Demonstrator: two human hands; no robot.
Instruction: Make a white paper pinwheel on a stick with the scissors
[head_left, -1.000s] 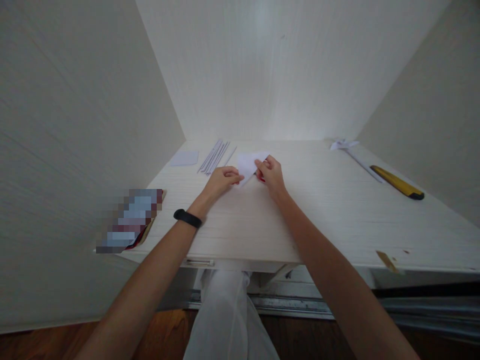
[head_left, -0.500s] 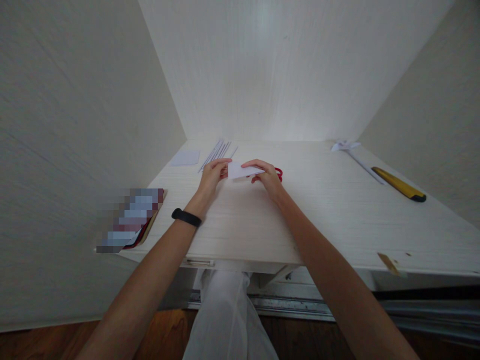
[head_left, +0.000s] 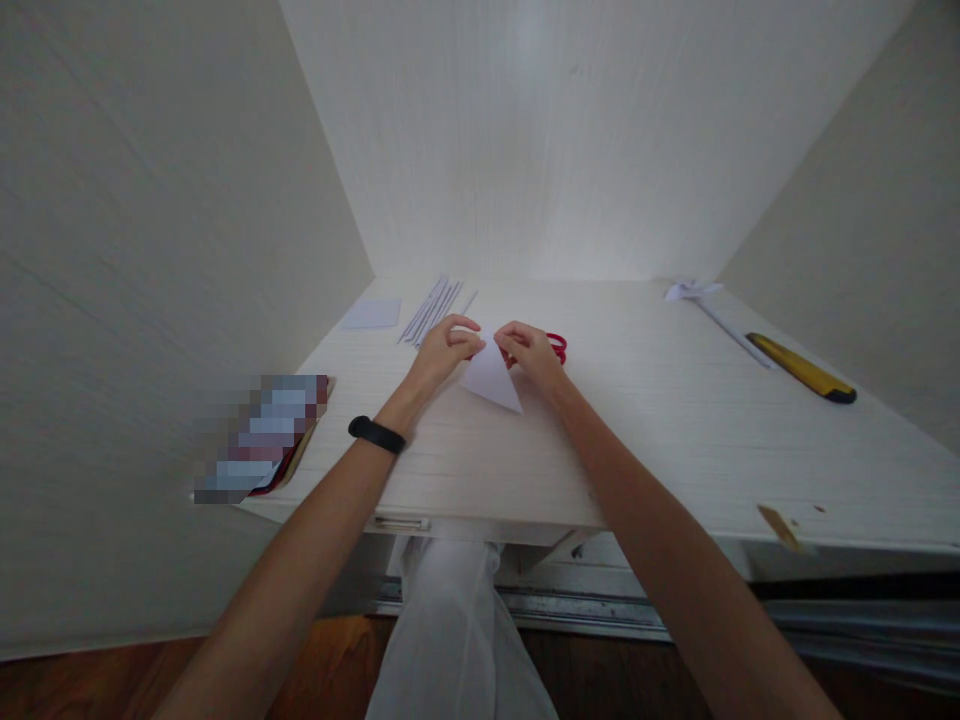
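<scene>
One paper [head_left: 491,380] was pinched at top by left hand [head_left: 447,345] and right hand [head_left: 531,351], mid-frame, long axis slanted lower-right.

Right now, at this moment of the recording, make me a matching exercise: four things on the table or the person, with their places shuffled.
Things
1. White pointed piece of paper
2. Black wristband
3. Long yellow-and-black tool
4. Thin white sticks

Places
A. Around the left forearm
B. Lying in a group beyond the left hand
C. Between the left hand and the right hand
D. Near the right wall

Pairs: 1-C, 2-A, 3-D, 4-B
</scene>
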